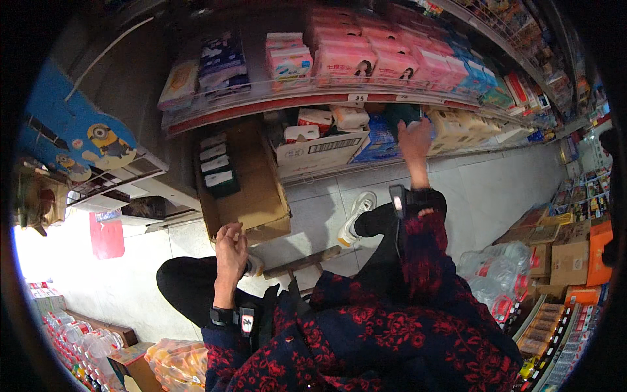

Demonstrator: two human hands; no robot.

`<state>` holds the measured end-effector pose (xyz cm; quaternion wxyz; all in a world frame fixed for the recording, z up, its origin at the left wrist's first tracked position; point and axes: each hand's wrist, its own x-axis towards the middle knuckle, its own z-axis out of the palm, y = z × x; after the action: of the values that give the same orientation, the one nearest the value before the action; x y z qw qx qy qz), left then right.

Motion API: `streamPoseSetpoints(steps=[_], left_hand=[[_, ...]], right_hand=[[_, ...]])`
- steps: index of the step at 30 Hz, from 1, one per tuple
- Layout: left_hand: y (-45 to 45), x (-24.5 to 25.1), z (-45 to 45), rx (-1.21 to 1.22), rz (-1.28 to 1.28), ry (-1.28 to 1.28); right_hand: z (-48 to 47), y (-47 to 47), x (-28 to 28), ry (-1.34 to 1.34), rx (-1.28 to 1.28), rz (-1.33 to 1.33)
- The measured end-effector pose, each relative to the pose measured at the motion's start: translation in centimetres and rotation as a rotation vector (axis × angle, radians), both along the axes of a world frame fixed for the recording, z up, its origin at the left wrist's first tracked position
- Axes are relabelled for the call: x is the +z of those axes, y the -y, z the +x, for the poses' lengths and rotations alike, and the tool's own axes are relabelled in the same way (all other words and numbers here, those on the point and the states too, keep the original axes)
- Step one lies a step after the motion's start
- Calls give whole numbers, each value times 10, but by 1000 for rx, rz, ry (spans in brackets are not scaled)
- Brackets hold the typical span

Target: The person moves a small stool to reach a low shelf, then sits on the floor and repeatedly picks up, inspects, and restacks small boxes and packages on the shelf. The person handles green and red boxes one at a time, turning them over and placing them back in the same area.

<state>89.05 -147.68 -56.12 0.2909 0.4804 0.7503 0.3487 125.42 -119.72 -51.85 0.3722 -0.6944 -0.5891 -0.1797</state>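
Note:
My right hand reaches into the lower shelf, its fingers at a dark green package. Blur hides whether they grip it. Next to this package are blue packs on one side and beige packs on the other. My left hand is by the near rim of an open cardboard box, with loosely bent fingers and nothing visible in them. Inside that box, several dark green packs with white tops stand in a row along the left side.
A white carton with tissue-like packs sits on the lower shelf. Pink packs fill the shelf above, behind a clear rail. A wooden stool is below me. Large plastic bottles and cartons stand on the right.

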Motion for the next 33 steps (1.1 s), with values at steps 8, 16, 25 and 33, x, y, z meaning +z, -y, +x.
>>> streamPoseSetpoints(steps=[8,16,25,33], left_hand=[[0,22,11,-103,-52,480],[12,36,12,-360,165,1167],[16,51,-6,-238,149,1255],[16,49,-6,-121,251,1167]], right_hand=[[-43,118,51,-1226,658,-665],[-143,166,41,-1266,1068,-1096],[-169,175,40,-1201,1162,-1132],[-165,174,46,-1166,1221,-1124]])
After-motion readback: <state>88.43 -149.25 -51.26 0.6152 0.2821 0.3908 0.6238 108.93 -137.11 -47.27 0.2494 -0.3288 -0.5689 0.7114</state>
